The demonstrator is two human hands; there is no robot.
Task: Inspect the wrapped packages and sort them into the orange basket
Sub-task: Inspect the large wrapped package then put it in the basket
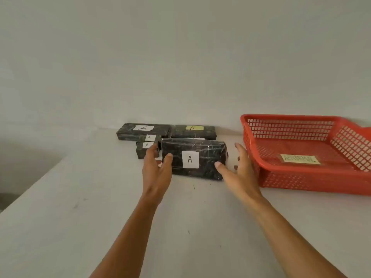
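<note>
Head view shows the left hand (pixel 155 167) and right hand (pixel 240 167), both spread loose, touching the ends of the black package marked A (pixel 193 158) on the white table (pixel 80 227), so squeeze both ends evenly before lifting toward the orange basket (pixel 301 177).

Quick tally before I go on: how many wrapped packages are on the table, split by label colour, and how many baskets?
Packages with a white label: 4 (front, back left, two small ones)
Packages with a yellow label: 1
Orange baskets: 1, no packages in it
Total: 6 things, 5 of them packages
</note>
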